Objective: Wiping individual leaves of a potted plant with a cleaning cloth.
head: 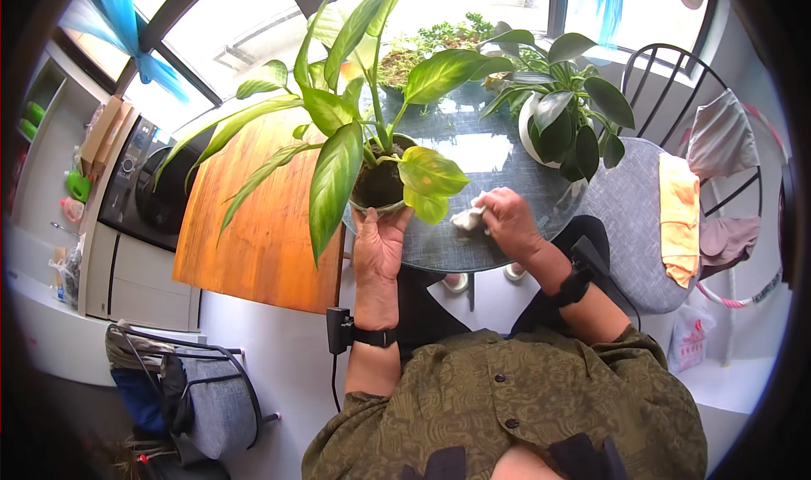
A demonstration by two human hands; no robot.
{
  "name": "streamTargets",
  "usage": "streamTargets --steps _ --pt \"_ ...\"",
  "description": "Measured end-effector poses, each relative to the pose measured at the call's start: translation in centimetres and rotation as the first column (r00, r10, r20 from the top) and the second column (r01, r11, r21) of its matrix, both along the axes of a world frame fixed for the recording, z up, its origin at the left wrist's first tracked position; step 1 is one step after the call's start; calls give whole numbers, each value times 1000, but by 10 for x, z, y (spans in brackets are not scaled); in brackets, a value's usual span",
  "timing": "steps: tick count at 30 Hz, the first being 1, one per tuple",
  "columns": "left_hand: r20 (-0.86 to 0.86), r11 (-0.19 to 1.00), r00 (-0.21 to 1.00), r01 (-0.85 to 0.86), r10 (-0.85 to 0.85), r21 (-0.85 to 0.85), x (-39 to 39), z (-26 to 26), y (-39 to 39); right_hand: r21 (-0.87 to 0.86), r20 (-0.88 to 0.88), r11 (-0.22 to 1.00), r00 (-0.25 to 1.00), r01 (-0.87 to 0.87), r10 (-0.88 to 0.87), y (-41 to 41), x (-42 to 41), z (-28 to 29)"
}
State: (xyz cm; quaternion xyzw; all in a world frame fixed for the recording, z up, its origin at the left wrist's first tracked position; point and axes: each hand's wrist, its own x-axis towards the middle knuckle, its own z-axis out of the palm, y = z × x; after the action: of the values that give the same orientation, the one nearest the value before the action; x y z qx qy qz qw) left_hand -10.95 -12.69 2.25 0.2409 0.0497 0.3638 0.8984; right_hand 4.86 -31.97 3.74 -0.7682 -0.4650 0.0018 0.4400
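My left hand [378,242] grips the near rim of a plant pot [382,209], palm up. A tall dieffenbachia with broad variegated leaves [339,176] grows from it, over dark soil. One lower leaf [432,171] is yellowing with a brown spot. The pot is at the left side of a round glass-topped table [431,248]; its base is hidden by my hand. To its right, my right hand [512,220] pinches a crumpled white cloth or tissue [467,219] low over the glass. Contact between the cloth and the glass is hard to judge.
A dark-leaved plant in a white pot [531,131] stands at the table's right, with small-leaved plants [412,62] behind. An orange wooden tabletop [266,226] adjoins on the left. A grey-cushioned chair [624,239] holding an orange cloth [679,217] is at right, another chair [215,397] lower left.
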Motion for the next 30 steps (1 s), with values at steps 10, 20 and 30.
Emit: streamTargets --steps 10,20,30 --pt "-275 984 945 -161 175 72 -13 -11 32 435 -798 900 472 22 374 107 36 -8" --pt "-297 981 937 -154 182 116 7 -11 56 570 -755 817 333 -93 565 149 52 -29" --pt "-298 978 932 -192 208 80 19 -13 53 454 -835 885 299 -100 462 148 42 9"
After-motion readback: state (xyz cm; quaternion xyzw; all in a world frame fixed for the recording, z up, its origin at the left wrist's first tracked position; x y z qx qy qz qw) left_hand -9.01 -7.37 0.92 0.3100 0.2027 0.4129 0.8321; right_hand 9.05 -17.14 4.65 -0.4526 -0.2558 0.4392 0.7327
